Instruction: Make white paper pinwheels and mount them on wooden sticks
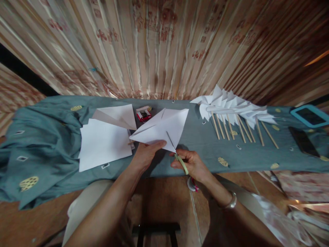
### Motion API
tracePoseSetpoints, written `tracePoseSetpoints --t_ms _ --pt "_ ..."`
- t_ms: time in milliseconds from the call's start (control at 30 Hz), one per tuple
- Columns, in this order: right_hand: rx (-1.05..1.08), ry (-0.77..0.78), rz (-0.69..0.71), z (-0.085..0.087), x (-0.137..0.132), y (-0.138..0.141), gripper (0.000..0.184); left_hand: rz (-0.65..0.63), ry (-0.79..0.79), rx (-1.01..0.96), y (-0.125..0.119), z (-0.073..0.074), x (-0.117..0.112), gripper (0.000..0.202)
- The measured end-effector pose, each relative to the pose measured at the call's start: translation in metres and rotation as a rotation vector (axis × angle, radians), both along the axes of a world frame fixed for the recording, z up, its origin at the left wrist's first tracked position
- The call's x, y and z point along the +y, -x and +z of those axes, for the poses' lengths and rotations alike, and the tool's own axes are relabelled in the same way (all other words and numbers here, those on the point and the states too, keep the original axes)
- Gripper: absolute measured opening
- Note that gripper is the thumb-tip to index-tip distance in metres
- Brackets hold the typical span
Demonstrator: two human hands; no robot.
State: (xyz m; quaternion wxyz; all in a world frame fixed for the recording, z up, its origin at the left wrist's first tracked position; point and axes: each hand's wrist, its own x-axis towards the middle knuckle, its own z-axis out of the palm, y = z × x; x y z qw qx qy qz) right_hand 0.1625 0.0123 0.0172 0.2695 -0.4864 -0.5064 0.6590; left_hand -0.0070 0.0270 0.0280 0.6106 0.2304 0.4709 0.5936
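My left hand pinches the near edge of a folded white paper sheet, holding it up over the table. My right hand is closed round the green handles of scissors. Their blades point up into the paper's lower corner, along a fold line. Both hands hover over the near edge of the table, which is covered with a grey-blue cloth.
A stack of white sheets lies to the left with a folded one on top. A row of paper pinwheels on wooden sticks lies at the right. A small red box, a tablet and a dark phone also rest on the cloth.
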Motion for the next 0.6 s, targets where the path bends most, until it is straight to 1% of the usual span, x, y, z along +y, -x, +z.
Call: tracePoseSetpoints --t_ms 167,367,467,600 --pt "0.004 0.026 -0.005 0.0027 0.0001 0.0016 0.055 0.002 0.008 0.001 0.0003 0.0027 -0.0012 0.041" --pt "-0.006 -0.069 0.048 -0.0017 0.0002 -0.0013 0.045 -0.027 -0.004 0.030 0.0010 -0.0013 -0.0011 0.038" --pt "0.007 -0.097 0.074 -0.0005 0.0005 -0.0017 0.040 -0.049 0.002 0.043 0.0012 -0.0030 -0.0012 0.035" --pt "0.009 -0.114 0.071 0.0022 0.0008 -0.0012 0.039 -0.060 0.005 0.048 0.0007 -0.0031 -0.0018 0.034"
